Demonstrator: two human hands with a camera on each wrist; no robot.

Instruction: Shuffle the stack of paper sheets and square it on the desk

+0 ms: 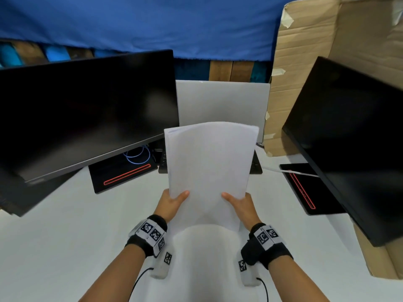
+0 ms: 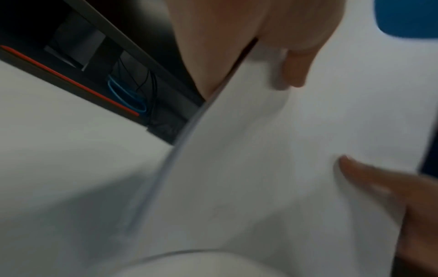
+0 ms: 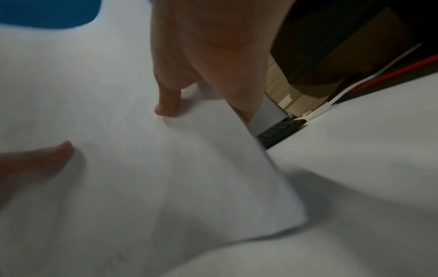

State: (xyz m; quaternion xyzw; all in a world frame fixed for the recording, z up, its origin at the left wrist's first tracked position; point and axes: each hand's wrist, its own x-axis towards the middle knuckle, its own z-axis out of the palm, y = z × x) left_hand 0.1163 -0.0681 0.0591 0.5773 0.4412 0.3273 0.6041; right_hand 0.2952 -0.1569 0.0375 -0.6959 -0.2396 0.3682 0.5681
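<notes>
paper: white stack of paper sheets point(image 1: 208, 171) held upright above the white desk point(image 1: 65, 236), lower edge bowed, top flopping away
left hand: left hand point(image 1: 172, 203) pinches the stack's left edge, thumb on front, fingers behind
right hand: right hand point(image 1: 241, 204) pinches the right edge the same way
step: squaring, judged
how: loosen both pinches, tap the bottom edge on the desk, let sheets drop level, keep the stack vertical
risk: bowed stack can fan or slip
near: 2 black monitors point(image 1: 87, 110) flank it
</notes>
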